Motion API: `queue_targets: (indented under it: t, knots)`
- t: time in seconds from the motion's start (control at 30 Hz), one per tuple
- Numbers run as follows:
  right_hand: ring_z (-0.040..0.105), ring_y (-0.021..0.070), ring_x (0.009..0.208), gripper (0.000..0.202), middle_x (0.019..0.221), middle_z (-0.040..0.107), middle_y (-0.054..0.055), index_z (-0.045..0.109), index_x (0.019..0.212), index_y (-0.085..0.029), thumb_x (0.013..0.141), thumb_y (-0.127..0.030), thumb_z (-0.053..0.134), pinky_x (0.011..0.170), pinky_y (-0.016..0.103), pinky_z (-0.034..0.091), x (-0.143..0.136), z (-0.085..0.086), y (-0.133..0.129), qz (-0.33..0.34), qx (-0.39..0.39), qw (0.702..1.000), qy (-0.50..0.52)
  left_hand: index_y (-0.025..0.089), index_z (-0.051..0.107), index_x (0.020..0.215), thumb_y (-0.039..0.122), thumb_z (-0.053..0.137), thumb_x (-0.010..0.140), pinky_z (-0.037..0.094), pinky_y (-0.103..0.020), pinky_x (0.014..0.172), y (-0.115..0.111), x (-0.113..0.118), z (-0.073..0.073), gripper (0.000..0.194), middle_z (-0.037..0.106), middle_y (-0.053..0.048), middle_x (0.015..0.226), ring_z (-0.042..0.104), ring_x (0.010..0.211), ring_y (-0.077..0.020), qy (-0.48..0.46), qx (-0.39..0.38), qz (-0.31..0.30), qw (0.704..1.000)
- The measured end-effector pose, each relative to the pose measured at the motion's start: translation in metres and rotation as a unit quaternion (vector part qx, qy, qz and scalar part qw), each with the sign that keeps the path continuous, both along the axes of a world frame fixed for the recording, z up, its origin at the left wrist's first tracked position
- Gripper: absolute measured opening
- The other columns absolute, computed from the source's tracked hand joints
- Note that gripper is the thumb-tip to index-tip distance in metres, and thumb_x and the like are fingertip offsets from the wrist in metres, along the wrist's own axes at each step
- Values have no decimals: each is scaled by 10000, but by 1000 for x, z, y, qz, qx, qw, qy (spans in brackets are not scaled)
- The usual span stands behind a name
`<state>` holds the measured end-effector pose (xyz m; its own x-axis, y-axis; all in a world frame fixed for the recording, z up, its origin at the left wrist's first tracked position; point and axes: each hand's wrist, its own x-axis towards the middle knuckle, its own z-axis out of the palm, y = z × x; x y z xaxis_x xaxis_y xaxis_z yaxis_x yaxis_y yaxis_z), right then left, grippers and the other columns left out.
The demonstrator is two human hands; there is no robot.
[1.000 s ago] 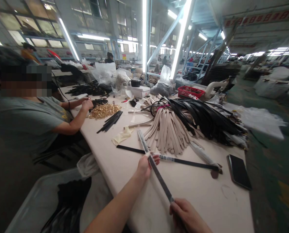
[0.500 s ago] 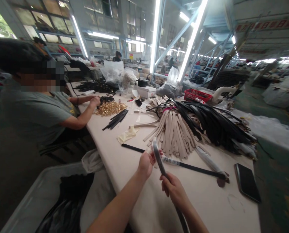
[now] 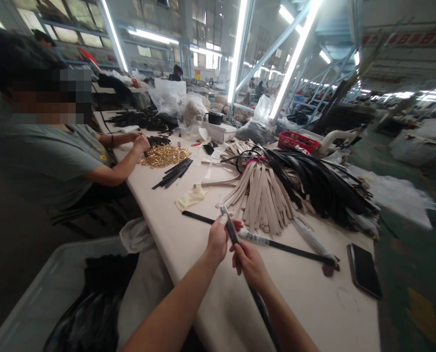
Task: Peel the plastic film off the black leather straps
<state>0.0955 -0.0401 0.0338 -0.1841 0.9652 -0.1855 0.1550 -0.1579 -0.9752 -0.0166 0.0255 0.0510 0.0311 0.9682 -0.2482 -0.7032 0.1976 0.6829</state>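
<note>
A dark strap (image 3: 232, 231) runs up between my hands, its upper end wrapped in clear plastic. My left hand (image 3: 218, 239) is closed on it near that end, thumb on top. Just below, my right hand (image 3: 248, 261) pinches the same strap, and the rest trails down past my right wrist toward the table's front edge. Behind my hands, another black strap (image 3: 294, 252) with a clear printed wrapper lies across the table. A fanned bundle of beige straps (image 3: 269, 195) is beyond it, with black straps (image 3: 320, 195) draped over its right side.
A co-worker (image 3: 53, 142) sits at the left by a pile of gold metal pieces (image 3: 166, 155) and short black strips (image 3: 173, 173). A phone (image 3: 364, 270) lies at right. A bin (image 3: 38, 288) holding black material stands at lower left; a red basket (image 3: 298, 142) is at the back.
My right hand has slid up the strap, closer to my left hand. The strap's upper end has tilted left and lower. The view has shifted slightly.
</note>
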Motion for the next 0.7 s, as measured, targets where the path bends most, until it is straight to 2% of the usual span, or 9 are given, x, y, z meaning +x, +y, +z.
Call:
queue_targets:
  t: [0.1,0.17,0.27,0.37,0.4,0.47,0.57,0.63,0.7]
  knots:
    - [443,87,348,425,546,591,-29,563,885,-174,936,-571,419,363,195,300,-5,-3,-2,11,-8,1000,-9,146,594,1008,412,607,864,542,-373,739,6,-5,5,303,727,-81,747,723,734,-247,10,15,29,999]
    - [432,95,361,422,528,573,-33,556,871,-183,949,-564,391,381,207,311,-10,-4,-2,1,6,1000,-25,158,592,934,415,601,868,541,-367,735,0,-2,4,266,724,-74,735,719,720,-240,28,15,30,999]
    - [516,134,499,417,575,583,0,571,803,-194,964,-535,392,502,241,390,-15,0,1,-38,53,996,-61,172,585,850,444,586,872,537,-345,723,-24,10,-5,273,734,-83,781,715,746,-236,48,1,16,999]
    - [616,200,755,381,771,666,64,616,825,-199,952,-516,444,667,275,441,-17,1,4,-57,88,991,-86,167,609,818,451,599,859,526,-304,672,-49,13,-17,288,744,-108,887,706,787,-236,59,-4,-9,998]
    - [617,203,748,391,761,665,65,617,814,-200,953,-521,441,659,276,439,-17,0,3,-53,90,991,-89,160,627,835,443,614,849,515,-288,633,-53,10,-20,284,744,-118,925,704,785,-236,63,-7,-22,998]
    - [570,172,592,437,622,615,32,591,758,-201,965,-541,410,571,262,407,-16,-3,-1,-38,84,992,-90,148,655,940,424,636,833,483,-263,561,-52,-1,-19,297,742,-130,979,703,764,-233,55,-13,-39,998]
    - [452,122,432,454,488,532,-24,567,770,-197,977,-556,382,477,235,341,-16,-8,-6,-22,71,993,-88,150,638,1088,431,613,853,486,-265,578,-35,-17,-8,367,736,-136,1029,709,782,-232,8,5,-30,1000]
    - [444,115,428,448,496,539,-29,570,814,-194,979,-562,375,469,227,332,-16,-9,-6,-23,72,993,-86,144,647,1043,429,595,865,490,-264,597,-27,-20,-2,340,736,-140,1030,706,777,-221,6,20,-22,1000]
    - [456,117,450,460,520,544,-22,565,800,-194,980,-568,367,475,227,335,-17,-7,-4,-28,81,993,-86,137,660,965,431,593,862,444,-235,518,-31,-14,-3,319,741,-135,988,677,670,-180,41,14,-32,999]
